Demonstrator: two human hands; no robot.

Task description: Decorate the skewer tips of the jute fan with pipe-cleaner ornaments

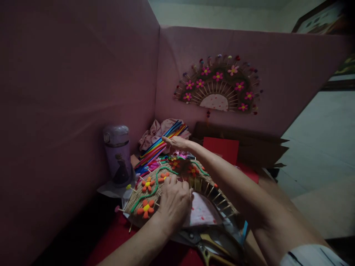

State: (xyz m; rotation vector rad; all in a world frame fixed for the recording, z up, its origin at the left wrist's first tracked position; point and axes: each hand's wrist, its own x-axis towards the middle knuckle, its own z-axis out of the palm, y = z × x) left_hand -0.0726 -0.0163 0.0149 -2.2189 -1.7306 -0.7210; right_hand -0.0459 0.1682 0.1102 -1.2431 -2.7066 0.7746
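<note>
A half-round craft fan (pixel 168 170) lies in front of me, wrapped in brown twine, with orange felt-like flowers, a wavy green strip and thin wooden ribs. My left hand (pixel 176 201) is closed on its inner part, fingers curled over the ribs near the white spotted half-circle (pixel 203 210). Past the fan's far edge reaches my right hand (pixel 177 142), its thumb side stretched to the left over a bundle of coloured sticks (pixel 155 149). The lower fingers of that hand are partly hidden; I see nothing held in it.
A purple tumbler (pixel 118 155) stands at the left. Scissors (pixel 206 245) with gold-coloured handles lie in front. Pink crumpled cloth (pixel 155 131), red card (pixel 222 147) and brown cardboard (pixel 249 147) sit behind. A finished-looking fan (pixel 222 83) hangs on the pink partition (pixel 133 66).
</note>
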